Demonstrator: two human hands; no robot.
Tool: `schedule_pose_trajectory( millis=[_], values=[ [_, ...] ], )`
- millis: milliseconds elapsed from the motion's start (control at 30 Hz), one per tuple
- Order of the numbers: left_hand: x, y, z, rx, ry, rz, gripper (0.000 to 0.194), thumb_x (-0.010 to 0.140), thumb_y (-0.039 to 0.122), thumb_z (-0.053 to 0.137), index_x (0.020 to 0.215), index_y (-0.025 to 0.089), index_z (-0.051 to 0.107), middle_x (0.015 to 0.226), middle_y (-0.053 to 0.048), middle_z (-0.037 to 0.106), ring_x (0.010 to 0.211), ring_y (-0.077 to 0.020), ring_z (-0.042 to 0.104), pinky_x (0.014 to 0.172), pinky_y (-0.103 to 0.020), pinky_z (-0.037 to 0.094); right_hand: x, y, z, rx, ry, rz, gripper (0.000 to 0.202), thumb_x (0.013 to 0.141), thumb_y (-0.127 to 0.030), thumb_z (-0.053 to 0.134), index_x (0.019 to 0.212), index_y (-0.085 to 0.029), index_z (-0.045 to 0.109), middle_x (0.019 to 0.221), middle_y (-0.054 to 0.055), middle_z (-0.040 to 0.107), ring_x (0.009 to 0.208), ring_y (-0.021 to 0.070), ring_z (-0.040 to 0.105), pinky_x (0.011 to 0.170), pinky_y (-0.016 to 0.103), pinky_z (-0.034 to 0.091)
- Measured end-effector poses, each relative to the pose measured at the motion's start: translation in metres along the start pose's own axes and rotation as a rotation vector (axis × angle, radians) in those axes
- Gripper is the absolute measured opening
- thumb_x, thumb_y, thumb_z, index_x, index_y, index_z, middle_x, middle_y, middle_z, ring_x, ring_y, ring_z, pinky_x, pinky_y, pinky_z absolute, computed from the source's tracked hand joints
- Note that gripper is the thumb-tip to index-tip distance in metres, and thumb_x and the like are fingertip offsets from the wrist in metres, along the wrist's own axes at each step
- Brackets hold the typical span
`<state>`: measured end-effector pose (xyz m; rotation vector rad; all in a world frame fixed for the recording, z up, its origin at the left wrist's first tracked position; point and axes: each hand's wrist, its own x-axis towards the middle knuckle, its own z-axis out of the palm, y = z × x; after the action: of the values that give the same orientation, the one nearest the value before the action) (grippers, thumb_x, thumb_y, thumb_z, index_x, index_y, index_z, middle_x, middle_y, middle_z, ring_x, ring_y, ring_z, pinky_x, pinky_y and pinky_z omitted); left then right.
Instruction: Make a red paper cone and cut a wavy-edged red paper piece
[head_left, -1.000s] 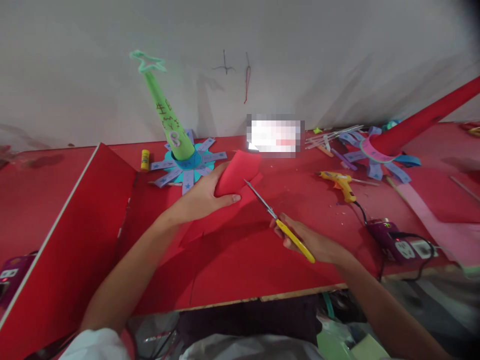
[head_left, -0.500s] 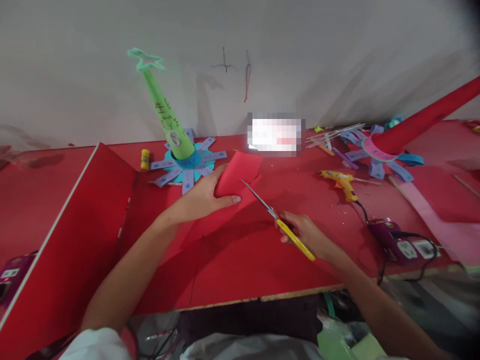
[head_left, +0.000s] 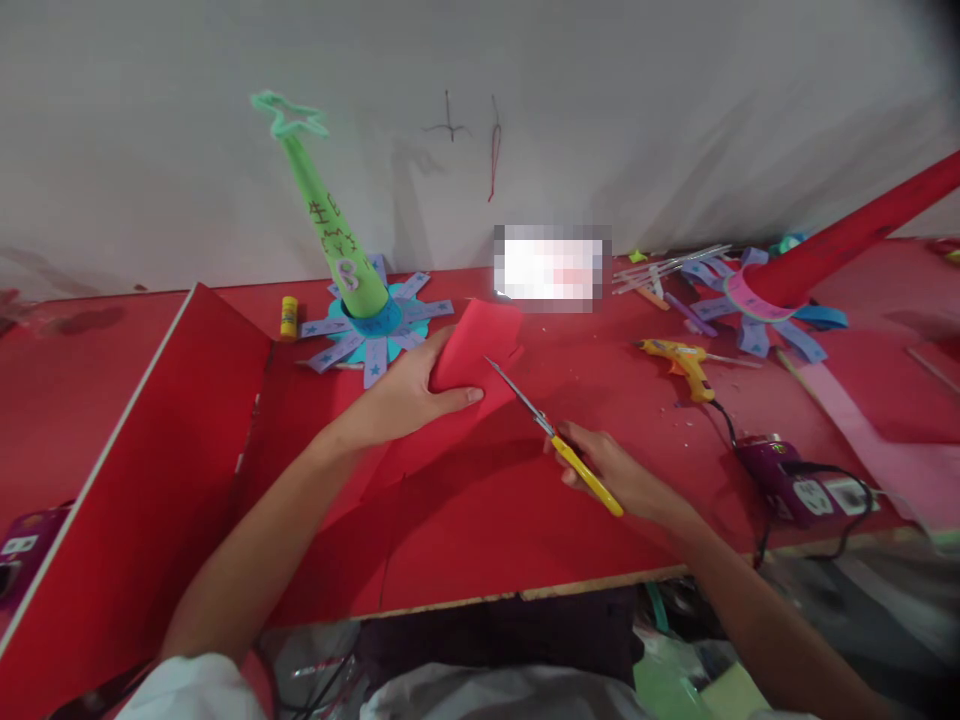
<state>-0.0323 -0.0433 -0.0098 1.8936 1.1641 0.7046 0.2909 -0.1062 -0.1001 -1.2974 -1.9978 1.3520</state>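
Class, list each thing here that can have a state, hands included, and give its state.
Red paper: bent over, held
Left hand: gripping the paper
Scissors: held; blade opening unclear
Right hand: around the scissors' handles
Glue stick: upright
Glue gun: lying down, cord attached
Green cone: standing, decorated
Red cone: decorated, tip out of frame
Red panel: standing on edge

"What's the tally?"
"One left hand [head_left: 412,392], one right hand [head_left: 609,466], one pair of scissors [head_left: 581,470]; sheets of red paper [head_left: 478,345], hard to tell."
"Beyond those?"
"One green cone [head_left: 341,248] plus one red cone [head_left: 847,245], so two; one glue gun [head_left: 684,367]; one yellow tube [head_left: 289,320]; one left purple box [head_left: 43,543] plus one right purple box [head_left: 776,490], so two."
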Motion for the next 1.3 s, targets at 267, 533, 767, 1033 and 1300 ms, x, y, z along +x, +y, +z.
schedule_pose_trajectory(
  millis=[267,533,767,1033,1300],
  values=[
    [0.0,0.006,0.001,0.013,0.005,0.008,0.077,0.091,0.053,0.078,0.157,0.02,0.055,0.152,-0.012,0.069,0.133,-0.0358,0.069,0.117,-0.048,0.056,0.0,-0.002,-0.001,-0.005,-0.062,-0.008,0.042,0.094,-0.058,0.068,0.112,-0.02,0.061,0.088,0.001,0.062,0.073,0.0173,0.054,0.067,0.03,0.043],
    [-0.001,0.008,0.001,-0.01,0.002,-0.016,0.077,0.091,0.053,0.077,0.156,0.02,0.055,0.151,-0.012,0.069,0.131,-0.0356,0.07,0.115,-0.047,0.058,0.005,0.012,0.01,-0.029,0.065,0.009,0.034,0.088,-0.05,0.079,0.091,-0.022,0.061,0.076,-0.001,0.061,0.068,0.0165,0.054,0.061,0.027,0.04],
    [0.0,0.006,0.001,-0.027,0.001,-0.008,0.076,0.09,0.048,0.079,0.156,0.017,0.056,0.15,-0.012,0.069,0.133,-0.0346,0.068,0.118,-0.046,0.055,0.007,0.015,0.009,-0.054,0.113,0.006,0.038,0.086,-0.053,0.079,0.081,-0.022,0.058,0.066,-0.004,0.053,0.06,0.0134,0.045,0.057,0.026,0.033],
    [-0.001,0.009,0.004,-0.056,-0.014,-0.008,0.075,0.09,0.047,0.078,0.157,0.019,0.056,0.15,-0.012,0.069,0.132,-0.0352,0.069,0.117,-0.048,0.056,0.0,0.005,0.007,0.019,-0.005,0.031,0.034,0.092,-0.051,0.072,0.105,-0.02,0.063,0.079,-0.001,0.061,0.066,0.0151,0.05,0.06,0.026,0.039],
    [0.001,0.006,0.007,-0.08,-0.017,0.048,0.08,0.089,0.043,0.079,0.161,0.019,0.053,0.162,-0.014,0.06,0.144,-0.0373,0.061,0.126,-0.053,0.048,0.003,0.006,0.008,-0.042,0.045,-0.006,0.034,0.092,-0.052,0.075,0.102,-0.02,0.067,0.078,0.001,0.064,0.07,0.0174,0.056,0.062,0.027,0.043]
  ],
)
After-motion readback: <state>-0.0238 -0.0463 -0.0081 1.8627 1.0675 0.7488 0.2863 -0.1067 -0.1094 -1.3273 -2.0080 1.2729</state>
